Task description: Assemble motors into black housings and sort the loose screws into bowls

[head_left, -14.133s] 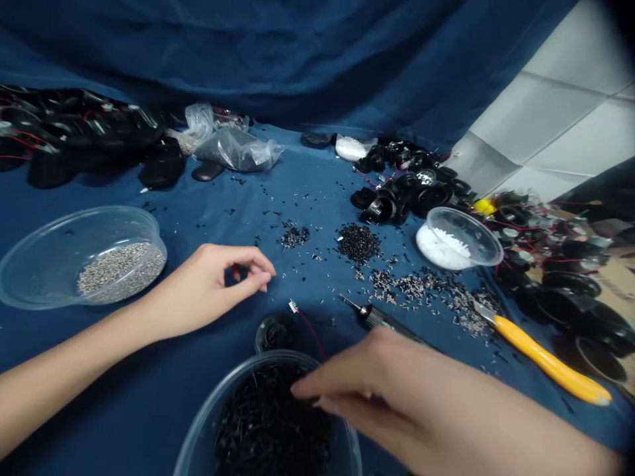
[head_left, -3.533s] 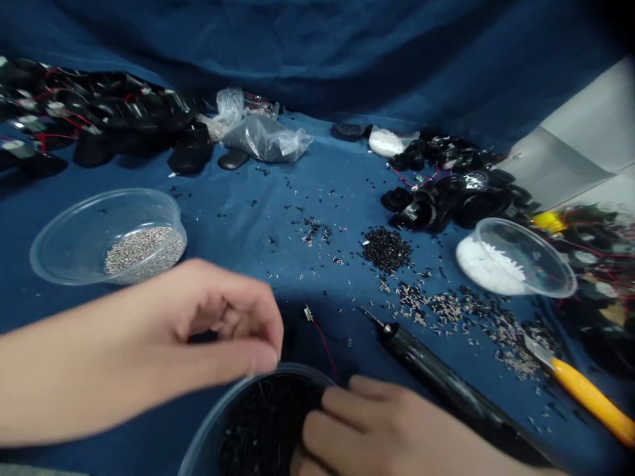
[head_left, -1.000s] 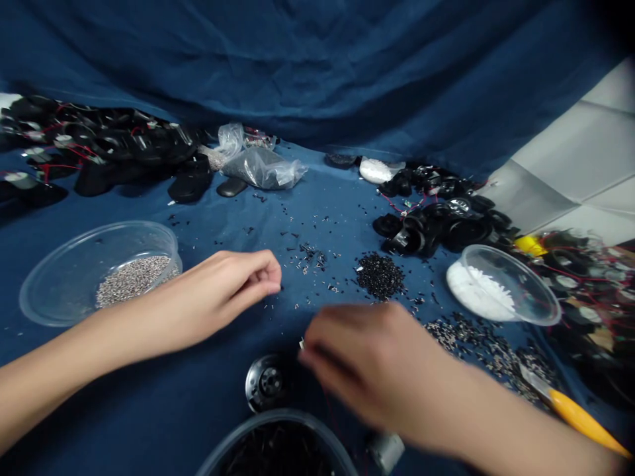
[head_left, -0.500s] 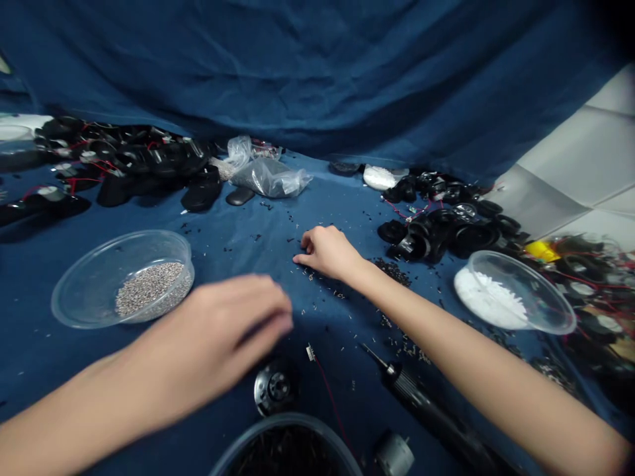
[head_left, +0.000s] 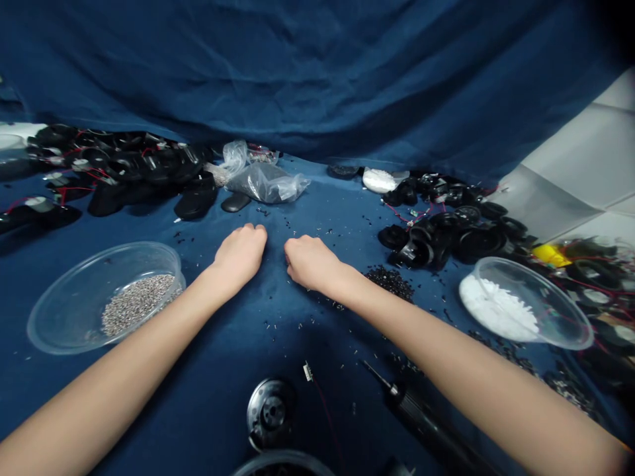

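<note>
My left hand point(head_left: 243, 254) is closed over the blue cloth point(head_left: 218, 370), its fingertips turned away from view. Just across a narrow gap, my right hand point(head_left: 311, 262) is closed too, knuckles facing up. Whatever either hand holds is hidden. Small screws lie scattered around and below both hands, and a pile of black screws point(head_left: 391, 283) sits by my right wrist. Closer to me are a round black motor part point(head_left: 271, 411), a white connector point(head_left: 307, 371) on a thin red wire, and a black electric screwdriver point(head_left: 417, 413) lying under my right forearm.
At left stands a clear tub of silver screws point(head_left: 139, 304); at right, a tub of white pieces point(head_left: 499, 309). Black housings with red wires point(head_left: 143, 165) line the back left, others point(head_left: 441, 231) the right. Plastic bags point(head_left: 268, 182) lie at the back. Another tub point(head_left: 285, 463) is at the bottom edge.
My left hand has moved forward, away from me, and now rests beside my right. My right hand has curled its fingers in and shifted slightly nearer. The view has tilted a little.
</note>
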Tool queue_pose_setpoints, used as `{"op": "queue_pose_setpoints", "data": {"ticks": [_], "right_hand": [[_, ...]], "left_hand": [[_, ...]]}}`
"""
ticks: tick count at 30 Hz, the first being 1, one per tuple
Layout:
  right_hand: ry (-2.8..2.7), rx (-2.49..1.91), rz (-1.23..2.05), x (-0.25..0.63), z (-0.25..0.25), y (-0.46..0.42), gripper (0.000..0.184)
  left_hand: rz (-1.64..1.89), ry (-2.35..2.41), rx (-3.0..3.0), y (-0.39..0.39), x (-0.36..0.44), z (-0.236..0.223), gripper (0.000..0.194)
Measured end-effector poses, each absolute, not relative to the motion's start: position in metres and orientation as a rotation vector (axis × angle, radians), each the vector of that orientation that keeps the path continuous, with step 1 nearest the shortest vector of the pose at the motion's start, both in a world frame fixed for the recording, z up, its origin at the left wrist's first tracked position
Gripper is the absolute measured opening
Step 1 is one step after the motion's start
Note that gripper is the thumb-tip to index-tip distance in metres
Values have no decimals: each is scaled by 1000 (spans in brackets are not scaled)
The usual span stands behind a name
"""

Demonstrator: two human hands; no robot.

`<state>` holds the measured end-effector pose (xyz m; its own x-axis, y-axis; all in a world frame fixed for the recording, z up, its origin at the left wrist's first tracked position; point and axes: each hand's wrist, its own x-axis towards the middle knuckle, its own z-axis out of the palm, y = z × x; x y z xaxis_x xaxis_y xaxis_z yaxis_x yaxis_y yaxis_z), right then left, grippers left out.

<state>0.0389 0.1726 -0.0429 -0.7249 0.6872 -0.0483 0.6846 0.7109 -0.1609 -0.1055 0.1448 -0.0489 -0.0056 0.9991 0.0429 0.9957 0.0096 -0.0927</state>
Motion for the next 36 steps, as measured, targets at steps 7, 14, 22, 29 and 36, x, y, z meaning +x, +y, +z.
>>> {"op": "queue_pose_setpoints", "data": {"ticks": [7,14,22,29,36], "right_hand": [[-2810,-1188,291,56,-40,195,18],[-2745,-1162,377,67,-52,219,18],[-2775,-1156,377,58,-54,217,16],[-2799,-1228,408,47,-48,221,19],[-2745,-1276,483,47,-44,221,22]], "left_hand": [[-30,-2196,-2277,152,-109,-45,27],[-266,-2063,-2447,153,-87,-51,22],[-263,-2025,-2475,159,-87,-69,17],[-85,-2136,-2477,168,-85,-58,17],[-55,-2230,-2501,161,-91,-43,13]]}}
